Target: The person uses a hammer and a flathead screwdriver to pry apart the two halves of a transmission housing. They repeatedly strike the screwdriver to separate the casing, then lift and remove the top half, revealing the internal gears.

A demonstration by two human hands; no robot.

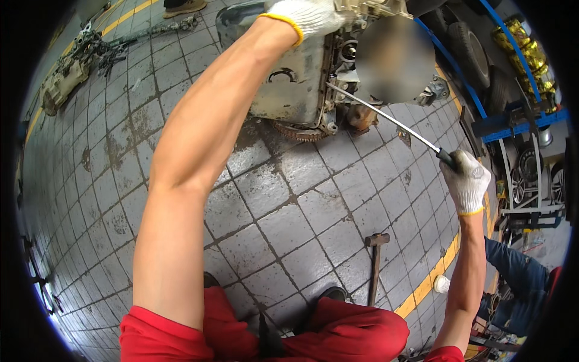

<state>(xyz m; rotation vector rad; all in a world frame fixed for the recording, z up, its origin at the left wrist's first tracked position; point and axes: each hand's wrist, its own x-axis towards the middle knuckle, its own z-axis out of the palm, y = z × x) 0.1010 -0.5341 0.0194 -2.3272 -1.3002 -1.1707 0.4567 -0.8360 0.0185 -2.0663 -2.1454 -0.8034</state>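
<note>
An engine block (pixel 295 99) with a large pale grey pan sits on the tiled floor at the top centre, a toothed ring along its lower edge. My left hand (pixel 310 17), in a white knit glove with a yellow cuff, lies on the engine's top part; its fingers are mostly hidden. My right hand (pixel 467 175), gloved the same way, is closed around the dark handle of a long screwdriver (pixel 392 119). Its straight metal shaft slants up to the left, and the tip meets the seam along the pan's edge. A round blur hides part of the engine.
A hammer (pixel 375 259) lies on the floor before my right knee. Greasy metal parts (pixel 63 81) lie at the far left. On the right are a blue-framed rack (pixel 518 127), tires (pixel 467 54), and a person's jeans-clad leg (pixel 518 283). A shoe (pixel 184 7) shows at the top.
</note>
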